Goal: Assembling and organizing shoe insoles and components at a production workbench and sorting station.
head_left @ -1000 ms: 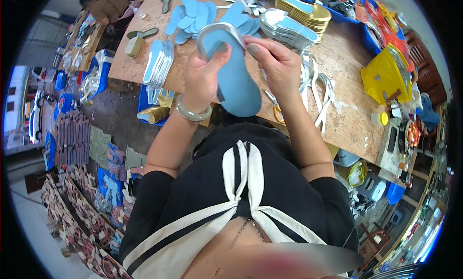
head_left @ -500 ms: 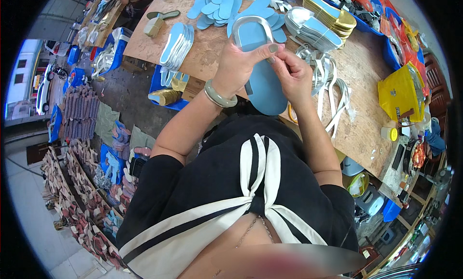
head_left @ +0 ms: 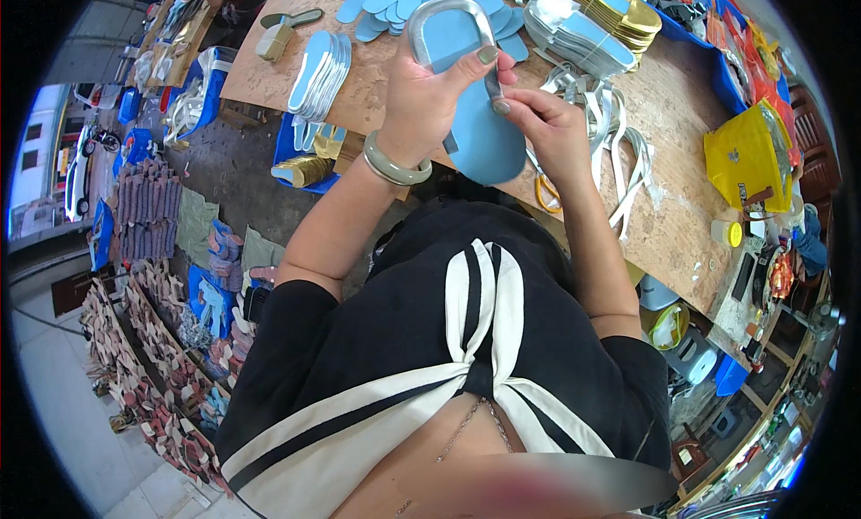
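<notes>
Brown wooden table stands before the person in a crowded workshop, and at its near edge both bare hands are busy. Left hand is closed around a blue insole, with the thumb lying across its face and the fingers mostly hidden behind it. Right hand is nearly closed, and its thumb and forefinger pinch a silver strip at the insole's right edge; this strip curves around the upper end. Just beside the right wrist lie scissors with an orange handle (their blades I cannot see well), and next to them white straps in a loose tangle. Farther out, silver-edged insoles are stacked on the left, loose blue insoles are spread behind, and a yellow bag is at the right.
</notes>
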`<state>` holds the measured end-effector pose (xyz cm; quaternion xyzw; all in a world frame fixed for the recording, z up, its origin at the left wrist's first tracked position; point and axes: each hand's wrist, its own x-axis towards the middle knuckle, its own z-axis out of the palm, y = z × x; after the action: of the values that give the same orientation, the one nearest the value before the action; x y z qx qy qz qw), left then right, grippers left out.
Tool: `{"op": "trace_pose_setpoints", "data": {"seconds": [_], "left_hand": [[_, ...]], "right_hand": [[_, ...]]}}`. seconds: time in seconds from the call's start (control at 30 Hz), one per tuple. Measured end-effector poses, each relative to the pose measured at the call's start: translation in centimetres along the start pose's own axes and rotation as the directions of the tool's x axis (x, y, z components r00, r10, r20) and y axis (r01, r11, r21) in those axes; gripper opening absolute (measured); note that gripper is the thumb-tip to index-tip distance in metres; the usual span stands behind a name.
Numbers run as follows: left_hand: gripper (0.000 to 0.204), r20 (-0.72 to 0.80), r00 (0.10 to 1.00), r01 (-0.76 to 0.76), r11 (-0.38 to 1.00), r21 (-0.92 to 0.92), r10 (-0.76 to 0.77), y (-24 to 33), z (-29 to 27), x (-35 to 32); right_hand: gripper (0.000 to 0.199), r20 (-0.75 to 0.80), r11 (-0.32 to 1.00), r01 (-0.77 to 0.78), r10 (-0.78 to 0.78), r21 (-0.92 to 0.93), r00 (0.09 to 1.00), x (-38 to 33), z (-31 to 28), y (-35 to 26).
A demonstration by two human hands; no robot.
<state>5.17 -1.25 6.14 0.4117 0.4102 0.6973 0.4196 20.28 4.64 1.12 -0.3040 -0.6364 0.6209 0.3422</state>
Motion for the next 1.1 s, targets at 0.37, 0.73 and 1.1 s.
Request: {"op": "trace_pose_setpoints", "data": {"seconds": [0.37,0.73,1.1], "left_hand": [[0.018,-0.155,0.981,0.103,0.990,-0.101,-0.118,-5.7,-1.0,-2.7],[0.023,-0.135,0.976,0.136,0.961,-0.242,-0.172,-2.7,-0.4,-1.8],[0.029,-0.055,0.920,0.388,0.921,-0.015,-0.388,-3.3,-0.2,-1.3]], "right_hand": [[0.021,0.080,0.995,-0.088,0.084,0.046,0.993,2.0,-0.4,1.5],[0.015,-0.043,0.984,-0.029,0.038,0.178,0.998,-0.2,-1.5,1.6],[0.027,0.026,0.952,-0.088,0.100,-0.293,0.995,0.3,-1.5,1.8]]}}
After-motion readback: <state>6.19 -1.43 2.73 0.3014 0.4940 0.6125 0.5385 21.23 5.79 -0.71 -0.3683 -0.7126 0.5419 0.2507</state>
